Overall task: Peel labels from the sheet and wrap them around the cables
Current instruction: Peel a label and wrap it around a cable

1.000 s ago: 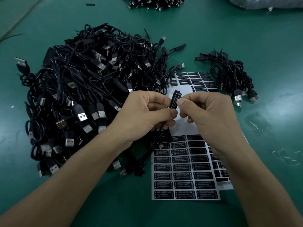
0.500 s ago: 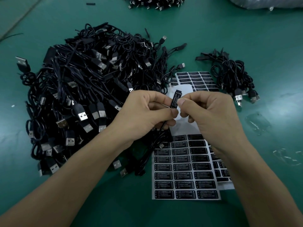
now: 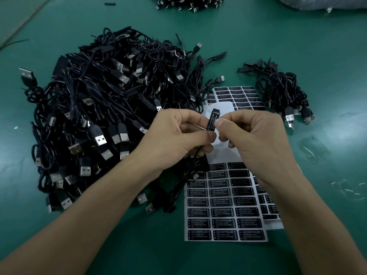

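Note:
Above the label sheet (image 3: 224, 213), both hands meet over a small black controller block (image 3: 212, 120) on a thin cable (image 3: 195, 158). My left hand (image 3: 178, 135) grips the block's lower end, and the cable hangs down below it. My right hand (image 3: 256, 139) pinches a black label printed "LED CONTROLLER" against the block's side with thumb and forefinger. The sheet carries several rows of black labels; its upper part is bare white backing.
A large heap of black USB cables (image 3: 103, 116) fills the left of the green table (image 3: 327, 46). A smaller bundle of cables (image 3: 282, 90) lies at the right. A second label sheet (image 3: 238, 96) sits behind my hands. More cables (image 3: 188, 2) lie at the far edge.
Both hands stay in nearly the same place; the right thumb has shifted slightly along the label on the block.

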{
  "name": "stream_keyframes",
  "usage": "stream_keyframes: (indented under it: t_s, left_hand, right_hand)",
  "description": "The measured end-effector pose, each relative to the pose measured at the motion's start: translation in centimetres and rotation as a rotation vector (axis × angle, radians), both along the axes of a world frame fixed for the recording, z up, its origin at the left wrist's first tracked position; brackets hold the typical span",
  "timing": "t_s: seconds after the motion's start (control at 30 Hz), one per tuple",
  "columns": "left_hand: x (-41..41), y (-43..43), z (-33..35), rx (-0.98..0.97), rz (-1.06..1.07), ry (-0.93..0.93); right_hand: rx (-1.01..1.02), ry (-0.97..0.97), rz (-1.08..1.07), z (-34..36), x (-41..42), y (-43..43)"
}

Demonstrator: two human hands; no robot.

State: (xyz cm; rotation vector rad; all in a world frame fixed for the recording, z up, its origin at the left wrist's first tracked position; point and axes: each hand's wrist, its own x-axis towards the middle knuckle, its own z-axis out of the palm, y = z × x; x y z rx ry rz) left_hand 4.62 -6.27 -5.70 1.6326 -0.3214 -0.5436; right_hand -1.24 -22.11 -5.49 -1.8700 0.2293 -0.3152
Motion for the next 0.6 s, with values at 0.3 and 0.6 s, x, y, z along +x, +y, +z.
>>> stream_keyframes:
  t_s: [0.3, 0.6]
  left_hand:
    - [-0.07, -0.01, 0.07, -0.001, 0.004, 0.014]
    - [0.01, 0.02, 0.02, 0.001, -0.004, 0.012]
  right_hand:
    - [-0.006, 0.006, 0.0, -0.07, 0.0, 0.03]
    - [0.005, 0.0, -0.002, -0.05, 0.02, -0.05]
